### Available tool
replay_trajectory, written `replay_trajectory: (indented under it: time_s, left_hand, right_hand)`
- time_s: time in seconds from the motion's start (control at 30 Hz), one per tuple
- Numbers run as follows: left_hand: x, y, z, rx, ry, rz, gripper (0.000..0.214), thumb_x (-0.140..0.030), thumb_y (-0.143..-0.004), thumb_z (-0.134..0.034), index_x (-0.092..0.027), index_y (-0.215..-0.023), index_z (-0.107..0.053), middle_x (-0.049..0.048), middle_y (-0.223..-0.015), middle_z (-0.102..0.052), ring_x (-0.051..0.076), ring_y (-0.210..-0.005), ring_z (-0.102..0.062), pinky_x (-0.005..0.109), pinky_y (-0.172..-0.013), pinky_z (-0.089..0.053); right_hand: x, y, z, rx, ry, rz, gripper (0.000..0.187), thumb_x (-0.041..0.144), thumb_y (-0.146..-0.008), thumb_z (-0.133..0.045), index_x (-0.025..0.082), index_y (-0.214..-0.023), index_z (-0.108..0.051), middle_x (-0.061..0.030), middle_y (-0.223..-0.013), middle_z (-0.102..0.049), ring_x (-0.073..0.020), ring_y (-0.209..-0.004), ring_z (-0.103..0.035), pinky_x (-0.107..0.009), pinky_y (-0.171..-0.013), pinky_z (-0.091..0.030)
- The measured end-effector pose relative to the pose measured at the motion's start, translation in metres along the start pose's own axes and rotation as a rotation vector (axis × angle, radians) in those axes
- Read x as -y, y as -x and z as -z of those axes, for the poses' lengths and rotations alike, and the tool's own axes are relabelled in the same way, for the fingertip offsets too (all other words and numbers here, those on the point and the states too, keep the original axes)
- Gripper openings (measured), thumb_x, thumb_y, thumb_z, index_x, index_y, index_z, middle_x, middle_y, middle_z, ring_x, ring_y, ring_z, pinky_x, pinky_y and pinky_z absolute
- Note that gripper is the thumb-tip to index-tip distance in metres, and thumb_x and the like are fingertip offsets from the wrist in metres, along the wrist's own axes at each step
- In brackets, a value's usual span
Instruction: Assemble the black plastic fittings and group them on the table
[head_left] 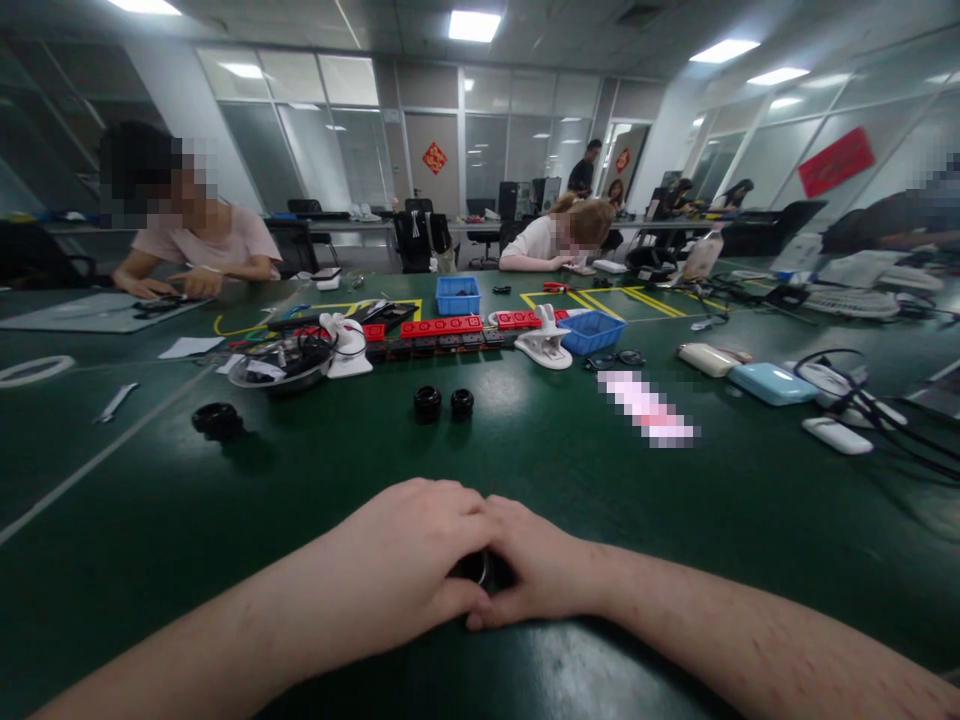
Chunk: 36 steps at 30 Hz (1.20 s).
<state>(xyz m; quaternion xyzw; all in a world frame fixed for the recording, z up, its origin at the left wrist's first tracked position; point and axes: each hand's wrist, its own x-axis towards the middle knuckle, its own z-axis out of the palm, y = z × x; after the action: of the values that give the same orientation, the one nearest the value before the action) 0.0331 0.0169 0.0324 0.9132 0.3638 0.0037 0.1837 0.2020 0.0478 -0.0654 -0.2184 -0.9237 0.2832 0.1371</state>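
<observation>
My left hand [405, 565] and my right hand [536, 570] are pressed together low on the green table [525, 470], fingers curled round a small black round part [474, 568] that shows only as a dark sliver between them. Two more black round parts [427, 403] [462, 403] stand side by side further out on the table. A third, wider black ring [217, 420] lies to the left.
A metal bowl [281, 365] with wires, red blocks [441, 327], two white clamps [546, 345], blue bins [458, 295] and cables [862, 400] crowd the table's middle and right. A wrench [116, 402] lies at left. Other people sit at the far side.
</observation>
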Motion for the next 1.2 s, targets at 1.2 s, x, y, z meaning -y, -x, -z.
replay_trajectory:
  time_s: [1.2]
  left_hand:
    - [-0.023, -0.025, -0.012, 0.227, -0.167, 0.422, 0.032, -0.028, -0.07, -0.067, -0.007, -0.094, -0.063, 0.0135, -0.094, -0.065, 0.028, -0.089, -0.06, 0.034, -0.075, -0.046]
  right_hand:
    - [-0.001, -0.003, -0.003, -0.032, 0.063, 0.007, 0.036, 0.037, -0.059, -0.072, 0.017, -0.085, -0.056, -0.0025, -0.086, -0.058, -0.0179, -0.08, -0.052, -0.031, -0.077, -0.039]
